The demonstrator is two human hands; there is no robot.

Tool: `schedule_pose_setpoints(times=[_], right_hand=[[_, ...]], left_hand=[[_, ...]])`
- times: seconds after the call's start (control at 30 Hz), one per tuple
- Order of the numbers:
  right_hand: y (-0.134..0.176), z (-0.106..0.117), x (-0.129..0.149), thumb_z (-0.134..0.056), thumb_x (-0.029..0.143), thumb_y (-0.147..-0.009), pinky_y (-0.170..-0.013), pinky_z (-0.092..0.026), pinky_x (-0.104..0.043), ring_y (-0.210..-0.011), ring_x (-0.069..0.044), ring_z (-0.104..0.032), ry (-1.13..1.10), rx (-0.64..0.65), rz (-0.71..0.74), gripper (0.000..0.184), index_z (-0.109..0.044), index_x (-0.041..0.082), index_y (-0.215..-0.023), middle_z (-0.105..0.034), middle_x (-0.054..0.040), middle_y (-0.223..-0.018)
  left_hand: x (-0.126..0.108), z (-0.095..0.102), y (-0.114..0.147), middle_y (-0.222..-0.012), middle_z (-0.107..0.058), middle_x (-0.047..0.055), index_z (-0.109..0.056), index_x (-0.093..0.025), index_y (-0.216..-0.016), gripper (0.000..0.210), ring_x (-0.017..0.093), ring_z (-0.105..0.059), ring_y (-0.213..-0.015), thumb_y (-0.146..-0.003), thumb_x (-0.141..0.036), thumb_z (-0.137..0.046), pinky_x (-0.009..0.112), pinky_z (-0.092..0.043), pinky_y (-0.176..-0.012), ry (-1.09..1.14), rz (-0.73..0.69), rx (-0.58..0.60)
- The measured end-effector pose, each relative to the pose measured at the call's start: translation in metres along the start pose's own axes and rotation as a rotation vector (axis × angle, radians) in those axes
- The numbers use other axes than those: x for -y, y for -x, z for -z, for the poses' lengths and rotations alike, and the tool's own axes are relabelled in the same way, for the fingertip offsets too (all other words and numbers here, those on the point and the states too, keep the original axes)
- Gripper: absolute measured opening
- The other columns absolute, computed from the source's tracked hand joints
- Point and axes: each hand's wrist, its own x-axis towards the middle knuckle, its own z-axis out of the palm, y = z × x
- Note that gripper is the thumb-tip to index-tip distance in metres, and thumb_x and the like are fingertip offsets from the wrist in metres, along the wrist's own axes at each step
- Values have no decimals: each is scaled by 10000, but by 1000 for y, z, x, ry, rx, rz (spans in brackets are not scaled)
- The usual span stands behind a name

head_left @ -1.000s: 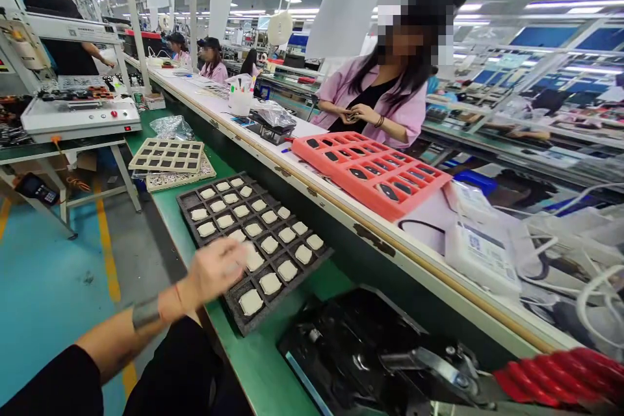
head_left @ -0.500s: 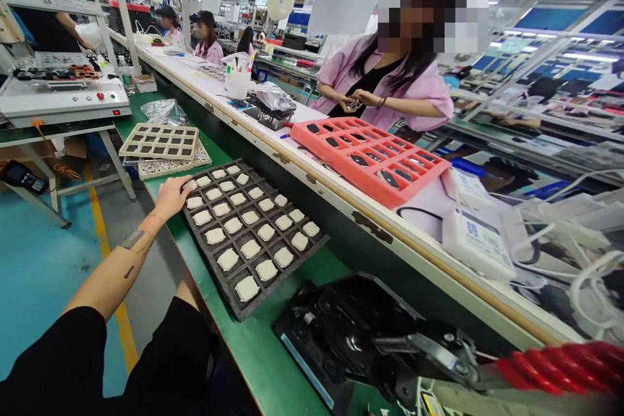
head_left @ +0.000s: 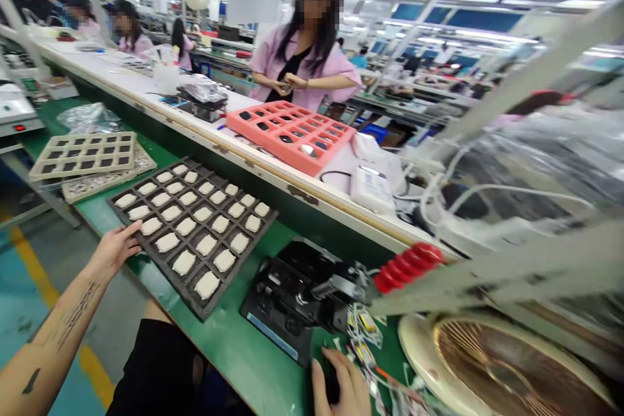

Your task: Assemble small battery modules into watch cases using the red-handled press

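My left hand (head_left: pixel 117 248) is at the near left edge of a dark grey foam tray (head_left: pixel 163 266), fingers stretched and slightly apart, touching its rim. Off-white, rounded-square pieces (head_left: pixel 207 245) fill most of the tray's pockets. At the bottom of the view, my right hand (head_left: pixel 345 387) curves around a small black thing (head_left: pixel 332 382), whose kind I cannot make out. Just beyond that hand stands a black fixture (head_left: pixel 292 299) with a metal lever clamp, flat on the green bench (head_left: pixel 227 348).
A beige tray (head_left: pixel 88 155) lies on another at the left. A raised shelf (head_left: pixel 209 136) carries a pink foam tray (head_left: pixel 292 133) of dark parts. A co-worker (head_left: pixel 307 58) stands behind it. A fan (head_left: pixel 497 364), red coiled hose (head_left: pixel 409 266) and loose wires (head_left: pixel 363 331) crowd the right.
The view has swung right, bringing the fan into sight. My left hand has slid along the tray's edge toward me. My right hand has come into view beside the fixture.
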Motion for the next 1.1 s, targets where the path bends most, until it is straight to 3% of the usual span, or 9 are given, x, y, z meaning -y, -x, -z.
schedule_pose_setpoints(times=[0.1,0.2,0.37,0.47,0.57,0.7,0.83,0.97,1.1], right_hand=[[-1,2,12,-610,570,-1087,-1043,-536,-523,-1182,-346,-706,14,16,-56,377,-755,243,-1207,-752,-138,-1260],[-2,3,21,-610,539,-1092,-1029,-541,-521,-1184,-338,-695,27,11,-83,338,-743,260,-1227,-741,-127,-1273],[-2,3,25,-594,537,-1097,-1030,-542,-533,-1194,-335,-687,37,13,-91,335,-732,264,-1233,-732,-118,-1281],[-3,1,24,-595,539,-1095,-1034,-539,-534,-1194,-333,-682,35,16,-89,342,-726,258,-1240,-725,-120,-1283],[-6,-1,26,-605,515,-1089,-1043,-535,-534,-1199,-332,-676,42,21,-94,322,-726,257,-1239,-724,-118,-1282],[-7,2,40,-617,435,-1087,-1044,-536,-514,-1204,-317,-670,53,42,-137,247,-719,259,-1227,-722,-110,-1287],[-9,10,56,-610,349,-1092,-1073,-516,-500,-1265,-310,-643,57,89,-217,198,-701,255,-1241,-711,-108,-1309],[-12,17,61,-620,308,-1089,-1064,-505,-483,-1271,-305,-624,45,114,-281,176,-690,249,-1240,-697,-106,-1328],[-14,23,62,-618,294,-1090,-1034,-505,-472,-1245,-300,-623,41,107,-291,159,-686,250,-1227,-699,-105,-1314]], left_hand=[[-4,-6,11,-748,-723,69,-705,-170,-996,162,232,-742,-639,-913,-278,-792,339,-662,-612,247,150,130],[-14,-21,20,-845,-813,85,-766,-166,-1041,147,248,-786,-664,-897,-193,-760,342,-683,-620,520,223,223],[-34,-56,31,-1164,-864,149,-778,-142,-1271,396,344,-858,-970,-881,-105,-714,481,-733,-871,554,217,392],[-52,-77,23,-1189,-858,161,-755,-131,-1313,470,360,-847,-1050,-852,-81,-679,518,-722,-935,613,210,450],[-75,-106,2,-1113,-856,144,-750,-129,-1209,422,329,-841,-993,-806,-67,-642,511,-719,-937,679,197,452],[-100,-167,-34,-946,-806,99,-679,-164,-983,256,276,-801,-860,-755,-63,-619,479,-720,-869,683,192,455],[-106,-252,-55,-871,-751,91,-601,-195,-897,142,268,-770,-852,-791,-102,-579,449,-714,-795,594,267,504],[-99,-336,-36,-901,-740,91,-646,-175,-964,135,246,-757,-890,-887,-111,-555,416,-703,-814,493,296,608],[-90,-394,8,-1197,-762,126,-714,-141,-1244,235,261,-756,-1064,-1060,-267,-641,440,-684,-915,397,262,750]])
